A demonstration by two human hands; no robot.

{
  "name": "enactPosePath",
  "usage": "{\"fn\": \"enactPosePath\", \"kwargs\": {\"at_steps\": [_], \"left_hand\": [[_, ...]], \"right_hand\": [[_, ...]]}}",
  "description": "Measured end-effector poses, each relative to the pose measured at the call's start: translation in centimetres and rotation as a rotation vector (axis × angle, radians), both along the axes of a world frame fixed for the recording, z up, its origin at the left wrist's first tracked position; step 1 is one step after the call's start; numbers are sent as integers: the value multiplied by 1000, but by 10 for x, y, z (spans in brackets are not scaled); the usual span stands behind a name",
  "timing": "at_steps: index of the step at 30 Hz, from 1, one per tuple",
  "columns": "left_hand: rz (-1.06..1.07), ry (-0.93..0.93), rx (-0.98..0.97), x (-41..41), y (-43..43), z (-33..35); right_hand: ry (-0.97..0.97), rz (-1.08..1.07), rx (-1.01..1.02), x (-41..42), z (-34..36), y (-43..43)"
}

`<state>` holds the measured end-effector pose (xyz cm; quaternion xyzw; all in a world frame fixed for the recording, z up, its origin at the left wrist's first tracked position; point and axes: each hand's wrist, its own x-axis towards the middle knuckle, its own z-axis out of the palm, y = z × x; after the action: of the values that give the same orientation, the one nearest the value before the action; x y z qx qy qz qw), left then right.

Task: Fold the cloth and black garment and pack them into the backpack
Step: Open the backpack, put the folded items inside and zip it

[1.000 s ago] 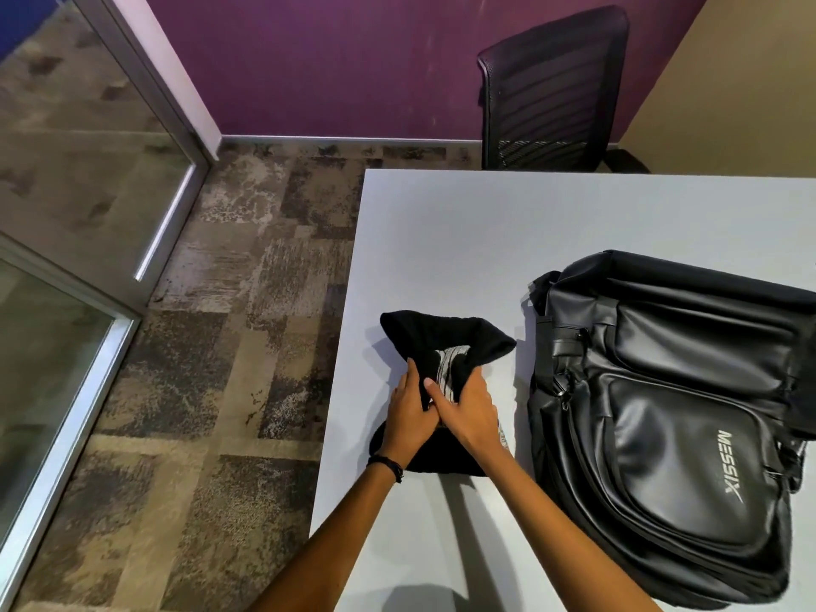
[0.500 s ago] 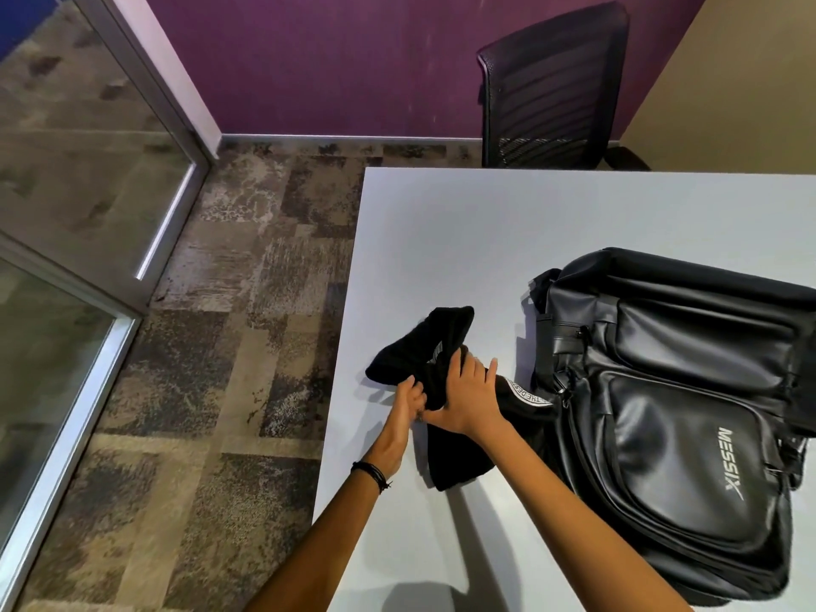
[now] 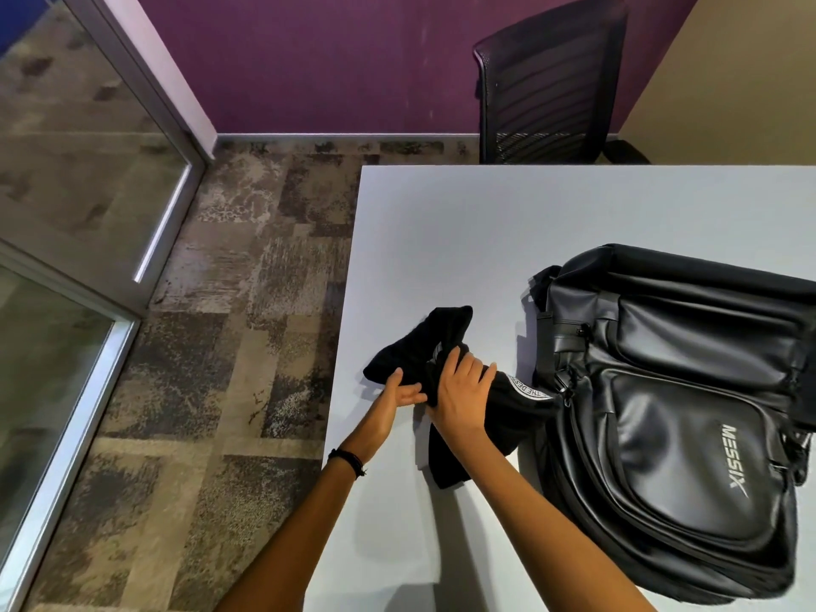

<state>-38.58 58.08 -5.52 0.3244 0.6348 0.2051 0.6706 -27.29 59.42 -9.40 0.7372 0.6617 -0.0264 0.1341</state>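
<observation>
A black garment [image 3: 424, 342] with a white printed band is bunched and lifted off the white table [image 3: 463, 240], near its left edge. My left hand [image 3: 399, 390] grips its left fold from below. My right hand [image 3: 461, 386] clasps the middle of the bundle, and the lower end hangs down under my right wrist. The black leather backpack [image 3: 671, 413] lies flat on the table just to the right, its front pockets facing up and its zips closed as far as I can see. No separate cloth is visible.
A black mesh office chair [image 3: 547, 77] stands behind the table's far edge. The table's left edge drops to patterned carpet [image 3: 229, 302]. A glass partition with metal frame [image 3: 115, 276] runs along the left.
The garment lay folded flat on the table a second ago. Both hands have gathered it and raised it, and its right end has swung toward the backpack.
</observation>
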Motion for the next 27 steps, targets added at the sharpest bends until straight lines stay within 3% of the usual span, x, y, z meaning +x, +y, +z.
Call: {"fn": "enactPosePath", "kwargs": {"at_steps": [6,11,17,27], "left_hand": [[178,57,26,-33,19,-16],[263,41,69,-51,21,-20],[231,38,102,-62,16,-19],[203,50,168,-61,10,-14]], "right_hand": [[147,85,165,7,-3,2],[129,184,284,19,-6,6],[176,196,332,25,-4,12],[412,109,358,29,2,11]]}}
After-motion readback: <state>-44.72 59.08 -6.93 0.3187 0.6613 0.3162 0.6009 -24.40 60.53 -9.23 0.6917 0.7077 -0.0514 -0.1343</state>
